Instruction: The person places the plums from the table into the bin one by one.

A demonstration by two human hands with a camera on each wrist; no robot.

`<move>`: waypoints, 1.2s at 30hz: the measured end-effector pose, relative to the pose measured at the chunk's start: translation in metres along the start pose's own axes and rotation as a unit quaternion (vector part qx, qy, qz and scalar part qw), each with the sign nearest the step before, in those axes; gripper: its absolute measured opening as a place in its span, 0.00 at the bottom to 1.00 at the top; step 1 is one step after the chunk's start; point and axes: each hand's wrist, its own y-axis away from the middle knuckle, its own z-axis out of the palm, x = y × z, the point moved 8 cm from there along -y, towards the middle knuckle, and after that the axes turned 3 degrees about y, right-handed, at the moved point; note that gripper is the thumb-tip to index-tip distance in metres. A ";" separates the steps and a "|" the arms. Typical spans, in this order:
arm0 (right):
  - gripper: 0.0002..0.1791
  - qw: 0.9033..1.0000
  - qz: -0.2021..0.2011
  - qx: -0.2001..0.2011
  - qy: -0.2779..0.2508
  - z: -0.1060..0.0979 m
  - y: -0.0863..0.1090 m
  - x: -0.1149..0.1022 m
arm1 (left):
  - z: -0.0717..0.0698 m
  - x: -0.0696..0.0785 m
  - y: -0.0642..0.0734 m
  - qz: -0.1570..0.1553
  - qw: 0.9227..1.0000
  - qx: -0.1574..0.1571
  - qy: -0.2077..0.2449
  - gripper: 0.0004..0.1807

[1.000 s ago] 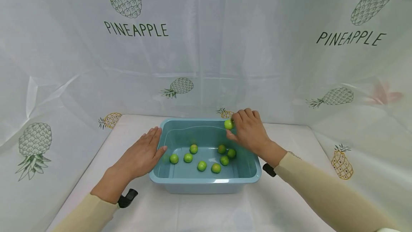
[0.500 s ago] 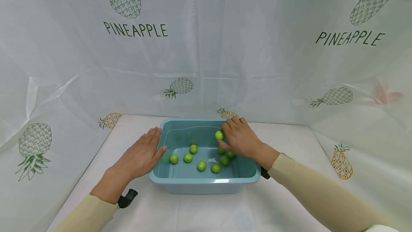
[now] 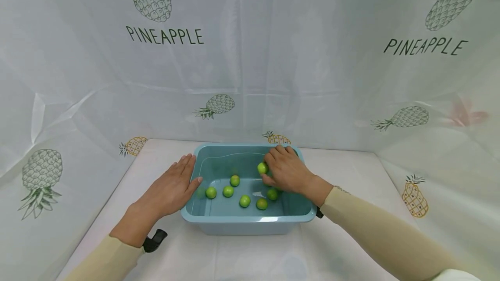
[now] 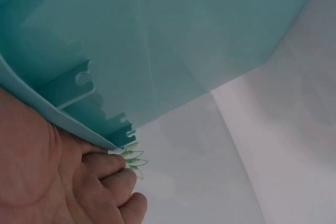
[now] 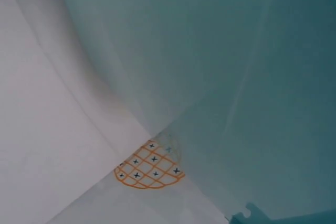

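Note:
A light-blue plastic tub (image 3: pixel 247 225) holds several small green limes (image 3: pixel 245 200) spread over its floor. Between the thumb and fingers of my right hand (image 3: pixel 290 171) another lime (image 3: pixel 263 168) is gripped, inside the tub near its back wall. That hand covers part of the limes below it. My left hand (image 3: pixel 172 185) rests at the tub's left rim with straight fingers, its thumb reaching over the edge. From the left wrist, the fingers (image 4: pixel 113 177) show just beneath the rim. The right wrist view has only the tub's wall (image 5: pixel 226 77), with the right hand out of sight.
A white cloth-covered table (image 3: pixel 343 229) lies under the tub. Behind and beside it hang white plastic sheets (image 3: pixel 297 64) printed with pineapples. Black straps (image 3: pixel 155 240) sit at the wrists.
My right hand has moved left and down from the back right rim into the tub, carrying its lime along. The left hand has stayed still.

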 end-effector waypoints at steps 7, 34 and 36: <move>0.22 1.000 0.005 -0.004 0.009 0.001 0.000 0.000 | 0.001 -0.001 0.000 -0.001 1.000 -0.001 -0.001 0.40; 0.38 0.953 0.254 -0.106 -0.126 -0.023 0.092 0.043 | 0.008 0.007 -0.014 0.005 1.000 -0.001 0.027 0.41; 0.39 0.952 0.260 -0.104 -0.127 -0.022 0.094 0.044 | 0.008 0.007 -0.017 0.008 1.000 -0.005 0.025 0.41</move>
